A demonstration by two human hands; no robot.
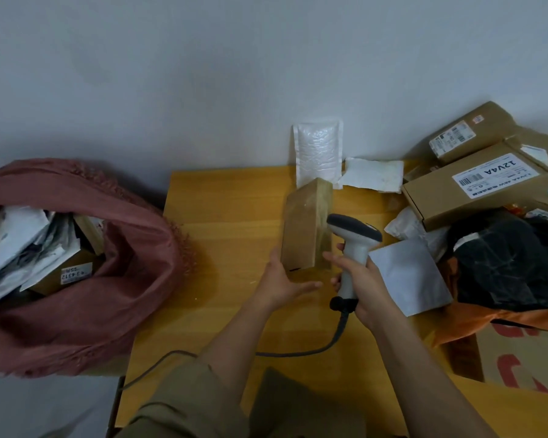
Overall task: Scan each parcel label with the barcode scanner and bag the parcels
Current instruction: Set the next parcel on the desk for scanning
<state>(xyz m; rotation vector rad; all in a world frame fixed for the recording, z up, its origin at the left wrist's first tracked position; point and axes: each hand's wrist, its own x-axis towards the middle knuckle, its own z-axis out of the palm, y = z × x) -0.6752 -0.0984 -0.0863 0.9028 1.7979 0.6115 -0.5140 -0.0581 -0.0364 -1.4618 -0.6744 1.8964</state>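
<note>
- Head view: the left hand [280, 279] lies flat against the near end of a brown box [304, 229], its grip spread, steadying the box and not closing around it.
- The right hand [361, 279] has its grip wrapped tight on the handle of the scanner [353, 245], whose head is just beside the right side of the box.
- The box stands near the middle of the table [228, 216], a little toward the far edge.
- I see no label on the faces that show. I think the box must be turned until the barcode faces the scanner window, then held still with the head drawn a little back.
- The cord [301, 352] runs across the near part of the table; it should not catch the box.
- The pink bag [133, 279] stands open off the left edge, already holding parcels.
- More boxes [475, 184] and envelopes are piled at the right edge, under a plain grey wall [203, 74].
</note>
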